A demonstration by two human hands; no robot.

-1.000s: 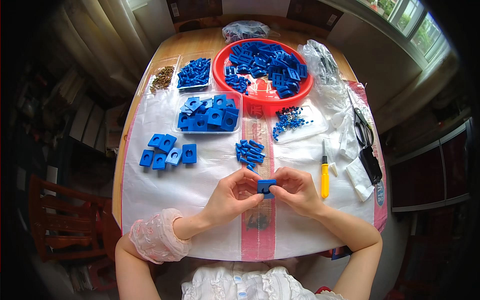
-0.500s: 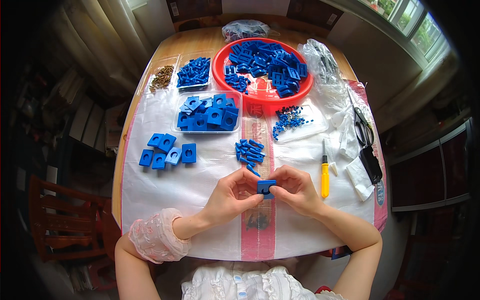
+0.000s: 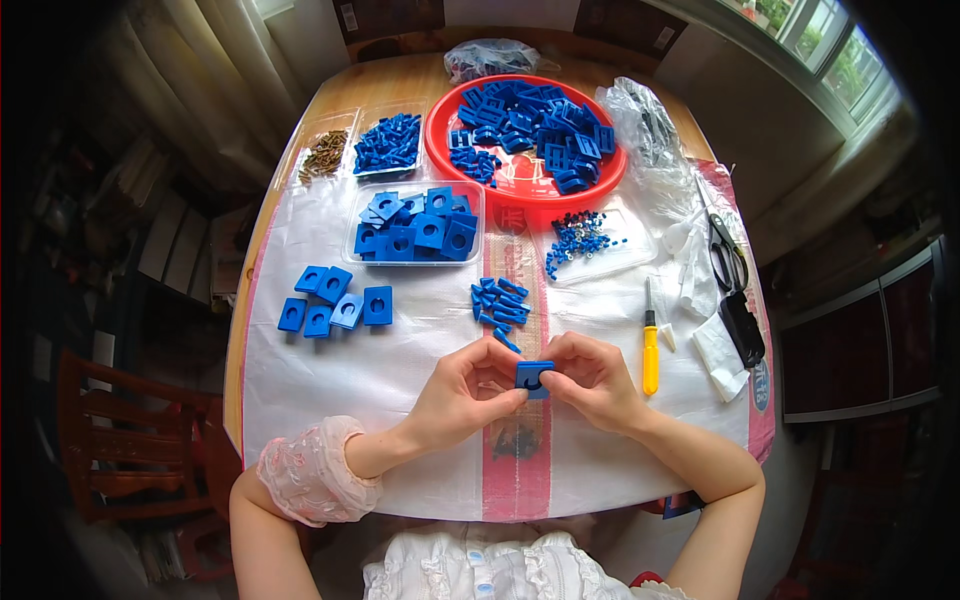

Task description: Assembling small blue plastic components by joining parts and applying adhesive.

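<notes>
Between my two hands, above the table's near middle, is a blue square plastic plate (image 3: 534, 368) with a round hole. My left hand (image 3: 470, 385) pinches its left edge between thumb and fingers. From the other side my right hand (image 3: 590, 380) grips it, thumb pressed on the front face near the hole. The fingertips behind the plate are hidden. Just beyond my hands lies a small pile of narrow blue plastic clips (image 3: 500, 302). Several loose blue plates with holes (image 3: 330, 300) lie to the left, and more fill a clear plastic tub (image 3: 415, 232).
A red basin (image 3: 520, 185) of blue parts stands at the back. Left of it are a tray of blue pieces (image 3: 388, 145) and brass-coloured screws (image 3: 326, 155). To the right lie tiny blue parts (image 3: 580, 240), a yellow-handled screwdriver (image 3: 651, 360), scissors (image 3: 728, 255) and crumpled plastic bags (image 3: 645, 125).
The plate has shifted very slightly to the right in my fingers' grip. Both hands otherwise keep nearly the same pose, and the things on the table stay put.
</notes>
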